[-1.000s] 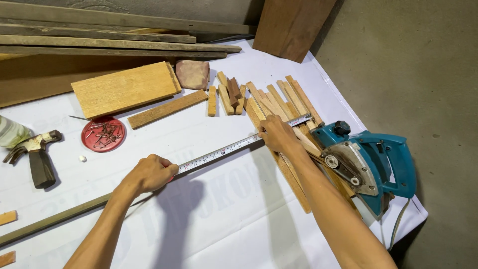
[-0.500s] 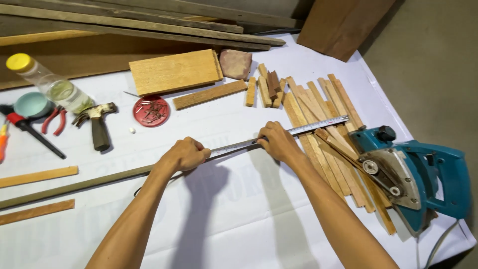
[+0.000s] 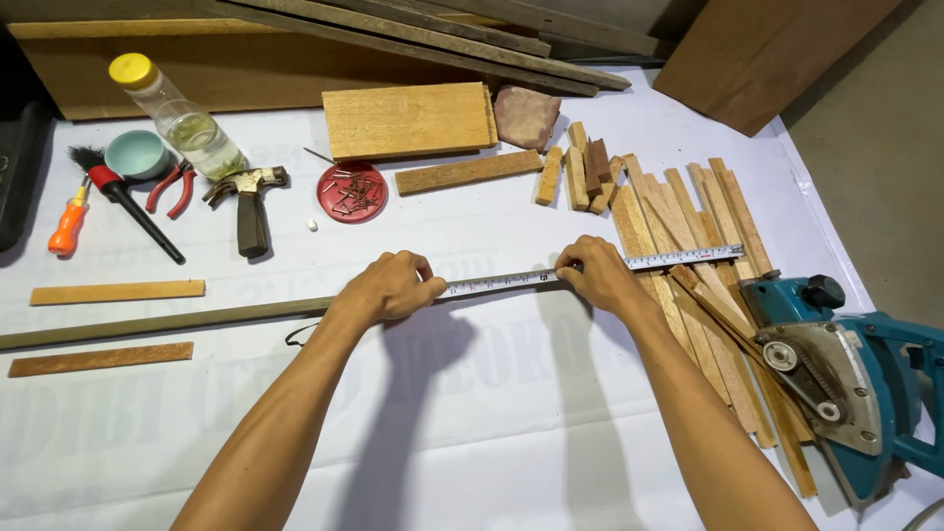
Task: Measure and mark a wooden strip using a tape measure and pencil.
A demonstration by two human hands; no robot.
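A tape (image 3: 590, 271) stretches along a long stick (image 3: 167, 323) across the table (image 3: 511, 433), the left hand (image 3: 388, 288) left of the right hand (image 3: 598, 275). Right of them lie slats (image 3: 688, 226), with a planer (image 3: 846, 383) nearer. Behind the tape lie a lid of nails (image 3: 351, 192), a hammer (image 3: 248, 202), pliers (image 3: 169, 187) and a board (image 3: 408, 120).

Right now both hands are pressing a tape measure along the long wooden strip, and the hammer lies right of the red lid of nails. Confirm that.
Not quite. The head view shows the hammer left of the red lid of nails, not right of it. The rest holds: the left hand and right hand press the tape measure along the long wooden strip.
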